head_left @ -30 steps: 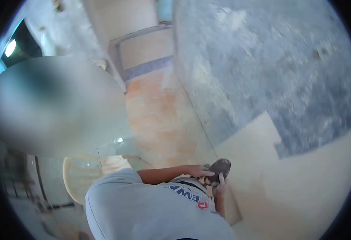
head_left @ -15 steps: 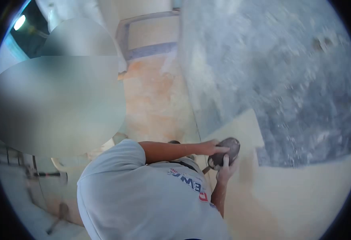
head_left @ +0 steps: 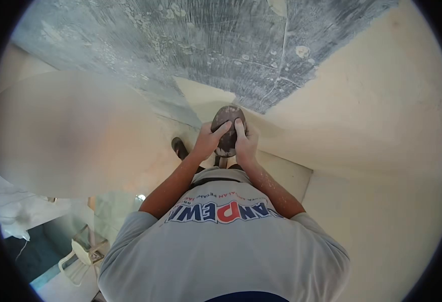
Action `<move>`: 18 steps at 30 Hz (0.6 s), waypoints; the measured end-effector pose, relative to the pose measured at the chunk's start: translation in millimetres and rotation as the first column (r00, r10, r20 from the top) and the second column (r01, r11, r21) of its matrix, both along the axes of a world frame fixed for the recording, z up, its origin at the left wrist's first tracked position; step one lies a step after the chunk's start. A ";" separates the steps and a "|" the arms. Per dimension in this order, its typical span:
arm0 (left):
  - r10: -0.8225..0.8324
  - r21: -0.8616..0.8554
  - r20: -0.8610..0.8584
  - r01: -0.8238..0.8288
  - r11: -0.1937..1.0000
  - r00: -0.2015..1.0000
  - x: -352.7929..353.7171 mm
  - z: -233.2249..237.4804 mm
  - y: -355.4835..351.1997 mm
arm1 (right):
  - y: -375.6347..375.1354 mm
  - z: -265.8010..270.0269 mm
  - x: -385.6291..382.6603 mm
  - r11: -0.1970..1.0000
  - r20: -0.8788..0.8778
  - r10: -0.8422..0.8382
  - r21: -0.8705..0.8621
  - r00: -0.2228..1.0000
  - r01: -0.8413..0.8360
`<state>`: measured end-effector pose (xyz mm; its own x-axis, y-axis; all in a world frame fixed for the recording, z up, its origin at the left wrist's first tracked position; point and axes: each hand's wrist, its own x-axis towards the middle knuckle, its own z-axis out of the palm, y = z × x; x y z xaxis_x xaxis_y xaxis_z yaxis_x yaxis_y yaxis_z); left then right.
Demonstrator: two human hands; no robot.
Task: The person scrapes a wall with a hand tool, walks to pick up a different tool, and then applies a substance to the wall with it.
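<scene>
Head view: forearms (head_left: 173, 186) converging, both hands (head_left: 205, 142) clasp a dark oval object (head_left: 227, 140) between them, thumbs (head_left: 240, 129) on its face.

The left forearm (head_left: 174, 185) and the pale-speckled right forearm (head_left: 274, 190) converge forward, with the left hand (head_left: 207, 141) and the right hand (head_left: 247, 144) side by side in a shared grip, both thumbs (head_left: 239, 130) uppermost and pointing forward, the other fingers largely hidden.
</scene>
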<state>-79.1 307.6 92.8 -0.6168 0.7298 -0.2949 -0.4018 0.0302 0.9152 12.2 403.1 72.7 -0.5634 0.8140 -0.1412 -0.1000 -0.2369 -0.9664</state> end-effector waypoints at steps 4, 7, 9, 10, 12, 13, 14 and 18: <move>0.065 0.117 -0.038 -0.061 0.991 0.997 1.1 -8.6 -3.4 | -7.7 14.1 -11.5 0.998 -0.004 -0.038 0.055 0.999 0.038; 0.111 0.135 -0.051 -0.103 0.985 0.993 6.1 -16.4 -8.9 | -11.5 4.6 -11.3 0.996 -0.007 -0.052 0.079 0.999 0.052; 0.123 0.019 -0.090 -0.122 0.992 0.988 -6.4 -16.4 -9.6 | -11.4 -3.0 -15.4 0.997 -0.002 -0.026 0.073 1.000 0.026; 0.170 0.045 -0.077 -0.167 0.985 0.982 -7.2 -10.3 -5.3 | -10.8 -1.9 -17.7 1.000 -0.031 0.001 0.018 1.000 0.000; 0.103 0.022 -0.119 -0.101 0.995 0.987 -19.9 -9.7 -7.8 | -13.6 2.2 -21.5 0.996 -0.084 0.010 -0.093 0.996 -0.018; 0.042 -0.008 -0.165 -0.044 0.999 0.985 -23.9 -8.8 -10.3 | -14.2 4.8 -24.2 0.995 -0.078 0.007 -0.096 0.997 -0.014; 0.051 0.022 -0.139 -0.049 0.999 0.989 -23.0 -8.0 -10.8 | -13.9 6.8 -28.5 0.993 -0.052 -0.006 -0.117 0.999 0.000; 0.060 -0.013 -0.180 -0.063 0.998 0.982 -18.0 -6.7 -11.6 | -14.1 2.4 -37.0 0.998 -0.039 -0.066 -0.009 0.997 0.066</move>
<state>-97.1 296.0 86.1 -0.7043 0.6844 -0.1886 -0.2332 0.0279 0.9720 -24.8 389.0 75.1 -0.5137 0.8485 -0.1267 -0.1531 -0.2360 -0.9596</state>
